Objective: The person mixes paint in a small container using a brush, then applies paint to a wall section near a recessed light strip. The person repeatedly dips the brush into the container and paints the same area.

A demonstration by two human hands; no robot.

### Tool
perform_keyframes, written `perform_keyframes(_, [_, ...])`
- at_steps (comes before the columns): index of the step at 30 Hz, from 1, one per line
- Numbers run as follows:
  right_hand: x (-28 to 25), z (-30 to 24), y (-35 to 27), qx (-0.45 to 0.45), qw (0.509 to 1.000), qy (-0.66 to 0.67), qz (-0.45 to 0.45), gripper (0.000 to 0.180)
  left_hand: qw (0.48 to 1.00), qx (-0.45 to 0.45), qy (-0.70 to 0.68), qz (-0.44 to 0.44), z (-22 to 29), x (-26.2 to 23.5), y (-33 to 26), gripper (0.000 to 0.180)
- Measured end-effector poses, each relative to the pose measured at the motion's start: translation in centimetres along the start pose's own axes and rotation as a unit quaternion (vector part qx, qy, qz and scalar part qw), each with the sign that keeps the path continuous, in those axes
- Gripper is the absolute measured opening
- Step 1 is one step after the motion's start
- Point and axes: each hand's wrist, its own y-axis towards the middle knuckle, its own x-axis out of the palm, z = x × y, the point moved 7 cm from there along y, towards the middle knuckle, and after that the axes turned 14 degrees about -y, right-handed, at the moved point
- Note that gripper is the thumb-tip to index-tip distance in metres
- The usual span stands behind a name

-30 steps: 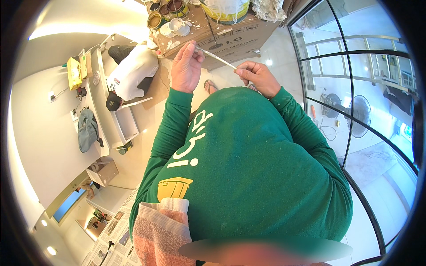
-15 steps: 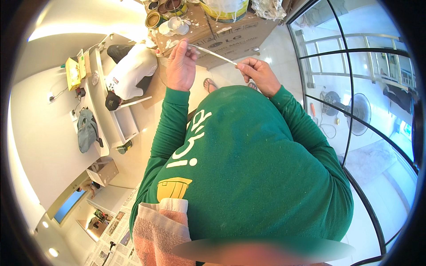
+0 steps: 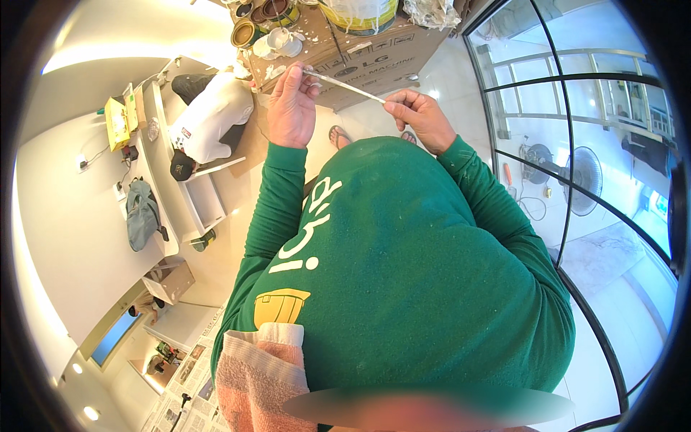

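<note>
A thin pale stick is held up between my two hands, slanting down from left to right. My left hand is closed in a pinch at its upper left end, fingertips pointing up. My right hand pinches the lower right end between thumb and bent forefinger. Just beyond them stands a cardboard box with a paint-spattered top. On it, beyond my left hand, are white cups and an open tin with a golden-brown inside.
A large drip-streaked paint bucket and crumpled plastic sit on the box. A co-worker in a white top bends over a white cabinet on the left. Black-framed glass panels stand to the right, with a fan behind.
The view has shifted slightly. Both hands keep their hold on the stick, with almost no movement.
</note>
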Motion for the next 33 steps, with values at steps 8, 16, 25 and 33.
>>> perform_keyframes(8, [-0.39, 0.23, 0.22, -0.011, 1.000, 0.014, -0.003, 0.019, 1.000, 0.006, -0.002, 0.003, -0.02, 0.04, 0.16, 0.018])
perform_keyframes(16, [-0.42, -0.08, 0.31, -0.003, 1.000, 0.009, 0.003, 0.021, 0.999, 0.017, 0.033, 0.011, 0.16, 0.08, 0.29, 0.018])
perform_keyframes(25, [-0.59, -0.16, 0.24, 0.020, 0.999, -0.027, 0.003, 0.027, 0.999, 0.030, 0.019, 0.012, 0.57, -0.34, 0.59, 0.018])
perform_keyframes(33, [-0.54, -0.04, 0.67, -0.001, 1.000, -0.025, 0.016, 0.024, 0.999, 0.037, 0.018, 0.012, 0.78, -0.28, 0.70, 0.019])
